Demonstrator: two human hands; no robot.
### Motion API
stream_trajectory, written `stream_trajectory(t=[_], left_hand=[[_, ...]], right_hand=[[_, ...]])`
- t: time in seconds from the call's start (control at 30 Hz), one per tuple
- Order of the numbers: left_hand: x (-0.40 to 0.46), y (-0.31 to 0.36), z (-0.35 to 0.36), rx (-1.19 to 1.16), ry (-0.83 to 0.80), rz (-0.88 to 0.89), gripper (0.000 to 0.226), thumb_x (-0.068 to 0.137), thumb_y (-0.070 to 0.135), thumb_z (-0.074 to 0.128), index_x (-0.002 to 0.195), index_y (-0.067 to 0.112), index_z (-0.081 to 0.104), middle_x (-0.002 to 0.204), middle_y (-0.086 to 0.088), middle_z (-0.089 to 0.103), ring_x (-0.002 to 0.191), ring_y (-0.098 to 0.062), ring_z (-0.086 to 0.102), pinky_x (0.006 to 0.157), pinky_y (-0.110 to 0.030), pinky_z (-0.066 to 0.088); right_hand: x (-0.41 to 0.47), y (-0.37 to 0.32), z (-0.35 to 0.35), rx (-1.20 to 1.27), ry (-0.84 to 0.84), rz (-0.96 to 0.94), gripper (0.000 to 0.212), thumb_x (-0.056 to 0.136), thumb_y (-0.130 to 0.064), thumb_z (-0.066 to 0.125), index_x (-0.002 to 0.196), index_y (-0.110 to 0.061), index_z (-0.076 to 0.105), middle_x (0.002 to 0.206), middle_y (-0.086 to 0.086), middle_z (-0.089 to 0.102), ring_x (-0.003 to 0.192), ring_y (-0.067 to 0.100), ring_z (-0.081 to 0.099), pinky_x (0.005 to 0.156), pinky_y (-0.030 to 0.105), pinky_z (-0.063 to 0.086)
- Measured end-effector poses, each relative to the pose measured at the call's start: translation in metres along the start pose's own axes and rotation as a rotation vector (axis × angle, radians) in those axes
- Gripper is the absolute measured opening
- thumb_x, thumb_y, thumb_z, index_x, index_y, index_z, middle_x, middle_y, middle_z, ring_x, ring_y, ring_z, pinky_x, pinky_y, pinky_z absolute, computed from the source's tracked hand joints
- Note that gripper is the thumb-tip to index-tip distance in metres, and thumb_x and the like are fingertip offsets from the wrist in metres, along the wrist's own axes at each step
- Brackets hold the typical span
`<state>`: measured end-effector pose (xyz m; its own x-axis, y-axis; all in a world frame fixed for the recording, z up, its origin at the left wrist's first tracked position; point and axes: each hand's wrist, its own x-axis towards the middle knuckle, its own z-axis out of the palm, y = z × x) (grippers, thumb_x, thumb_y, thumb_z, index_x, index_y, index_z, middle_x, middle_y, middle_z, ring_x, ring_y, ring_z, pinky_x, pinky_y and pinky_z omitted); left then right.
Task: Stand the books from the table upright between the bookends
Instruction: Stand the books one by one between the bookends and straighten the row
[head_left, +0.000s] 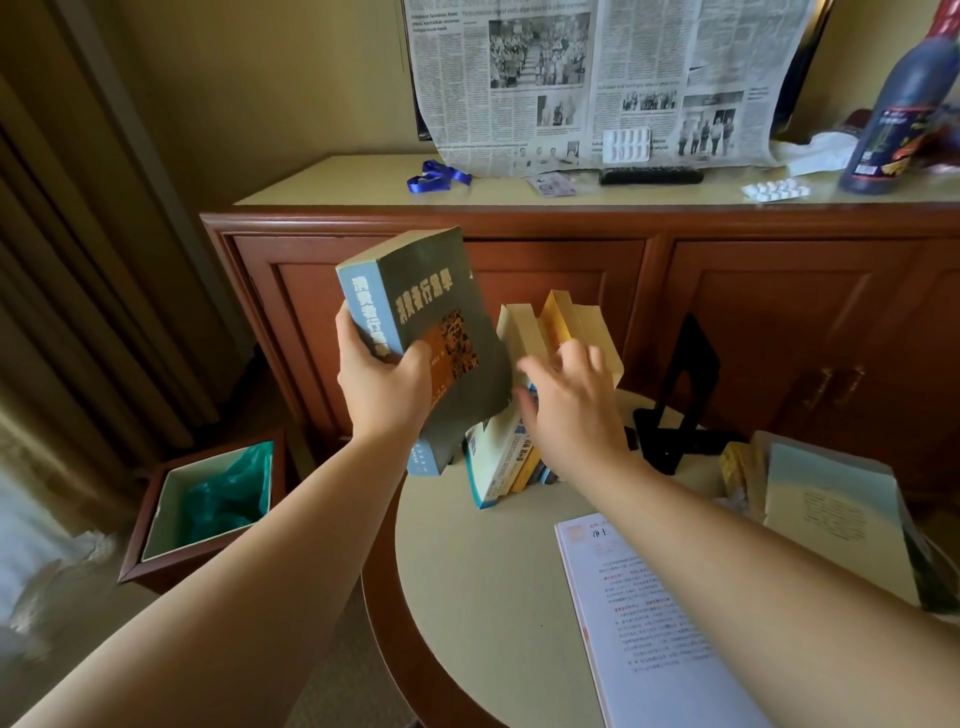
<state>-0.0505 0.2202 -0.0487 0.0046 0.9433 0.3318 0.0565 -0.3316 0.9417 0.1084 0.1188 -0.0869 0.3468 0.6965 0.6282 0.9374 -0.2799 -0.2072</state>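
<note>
Your left hand (382, 376) grips a thick grey-green paperback book with a blue spine (431, 332), thumb on the front cover and fingers curled round the spine, holding it tilted in the air above the far left edge of the round cream-topped wooden table (478, 587). Your right hand (571, 400) is spread with fingers straight, pressing against the row of upright pale and yellow-covered books (545, 332) that stand leaning near the table's far edge; the hand is blurred, so you cannot tell exactly which book the fingertips touch. Just right of that row stands a black metal bookend (680, 384), apart from the books, with a gap between them. The other bookend is hidden behind the held book and your hands.

Near the table's right edge lies a flat pale blue-covered book (831, 499), and at the near right edge a white book with red and black print (649, 613) lies flat under your right forearm. A small yellow packet (743, 467) sits beside the pale blue book.
</note>
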Motion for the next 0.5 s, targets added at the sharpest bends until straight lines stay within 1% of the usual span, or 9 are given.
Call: stream_trajectory(t=[0.07, 0.1, 0.17, 0.2, 0.23, 0.3, 0.33, 0.4, 0.5], left_hand=[[-0.002, 0.000, 0.000, -0.009, 0.002, 0.001, 0.062, 0.088, 0.016, 0.071, 0.139, 0.040, 0.045, 0.108, 0.025, 0.062, 0.098, 0.010, 0.062, 0.084, -0.028, 0.057], [-0.002, 0.000, -0.001, -0.016, 0.004, 0.002, 0.062, 0.088, 0.016, 0.071, 0.139, 0.039, 0.045, 0.110, 0.024, 0.061, 0.101, 0.005, 0.063, 0.083, -0.027, 0.057], [-0.003, -0.001, -0.001, -0.028, 0.006, 0.001, 0.063, 0.090, 0.015, 0.072, 0.142, 0.037, 0.044, 0.113, 0.023, 0.060, 0.105, -0.003, 0.063, 0.080, -0.024, 0.055], [-0.002, -0.001, -0.002, -0.032, 0.011, -0.002, 0.063, 0.090, 0.015, 0.072, 0.142, 0.037, 0.044, 0.113, 0.023, 0.060, 0.105, -0.004, 0.063, 0.078, -0.022, 0.053], [-0.002, -0.002, -0.002, -0.038, 0.019, -0.005, 0.063, 0.090, 0.015, 0.072, 0.142, 0.037, 0.044, 0.112, 0.024, 0.060, 0.105, -0.002, 0.063, 0.078, -0.021, 0.053], [-0.001, -0.003, -0.001, -0.050, 0.039, -0.013, 0.064, 0.089, 0.015, 0.072, 0.140, 0.040, 0.044, 0.109, 0.026, 0.060, 0.101, 0.006, 0.062, 0.079, -0.022, 0.054], [-0.001, -0.002, 0.000, -0.058, 0.050, -0.019, 0.064, 0.089, 0.015, 0.072, 0.140, 0.041, 0.044, 0.108, 0.027, 0.060, 0.099, 0.010, 0.061, 0.080, -0.024, 0.055], [0.000, 0.000, 0.003, -0.084, 0.074, -0.024, 0.063, 0.090, 0.015, 0.071, 0.140, 0.042, 0.043, 0.106, 0.028, 0.059, 0.096, 0.016, 0.059, 0.080, -0.025, 0.056], [0.004, 0.007, 0.010, -0.114, 0.091, -0.018, 0.062, 0.092, 0.013, 0.070, 0.134, 0.046, 0.040, 0.098, 0.042, 0.057, 0.092, 0.026, 0.055, 0.074, -0.014, 0.049]], right_hand=[[0.002, -0.002, -0.002, 0.029, -0.022, -0.015, 0.012, 0.089, -0.018, 0.074, 0.101, -0.017, 0.072, 0.117, 0.012, 0.052, 0.106, 0.034, 0.049, 0.081, 0.046, 0.051], [0.005, -0.002, -0.003, 0.032, -0.046, -0.042, 0.008, 0.087, -0.015, 0.073, 0.096, -0.016, 0.073, 0.123, 0.011, 0.053, 0.110, 0.035, 0.051, 0.087, 0.050, 0.050], [0.013, -0.002, -0.008, -0.016, -0.127, -0.098, 0.006, 0.088, -0.018, 0.070, 0.090, -0.020, 0.074, 0.122, 0.003, 0.056, 0.114, 0.031, 0.053, 0.105, 0.060, 0.037], [0.019, -0.001, -0.011, -0.033, -0.179, -0.114, 0.007, 0.089, -0.021, 0.068, 0.089, -0.023, 0.074, 0.119, -0.001, 0.055, 0.115, 0.028, 0.052, 0.112, 0.060, 0.030], [0.025, -0.001, -0.015, -0.024, -0.240, -0.115, 0.008, 0.091, -0.025, 0.066, 0.089, -0.024, 0.075, 0.117, -0.003, 0.053, 0.115, 0.025, 0.050, 0.114, 0.055, 0.027], [0.034, 0.000, -0.023, 0.027, -0.348, -0.101, 0.010, 0.093, -0.030, 0.065, 0.092, -0.025, 0.074, 0.116, -0.004, 0.047, 0.115, 0.024, 0.046, 0.110, 0.045, 0.033], [0.036, 0.000, -0.026, 0.050, -0.385, -0.089, 0.010, 0.094, -0.030, 0.065, 0.094, -0.025, 0.073, 0.117, -0.004, 0.045, 0.114, 0.024, 0.044, 0.109, 0.042, 0.036], [0.036, 0.000, -0.030, 0.079, -0.406, -0.076, 0.009, 0.095, -0.029, 0.064, 0.096, -0.025, 0.073, 0.119, -0.004, 0.045, 0.112, 0.021, 0.040, 0.108, 0.040, 0.038], [0.034, 0.002, -0.032, 0.096, -0.408, -0.076, 0.012, 0.098, -0.027, 0.062, 0.099, -0.023, 0.073, 0.120, -0.003, 0.046, 0.107, 0.017, 0.035, 0.111, 0.041, 0.034]])
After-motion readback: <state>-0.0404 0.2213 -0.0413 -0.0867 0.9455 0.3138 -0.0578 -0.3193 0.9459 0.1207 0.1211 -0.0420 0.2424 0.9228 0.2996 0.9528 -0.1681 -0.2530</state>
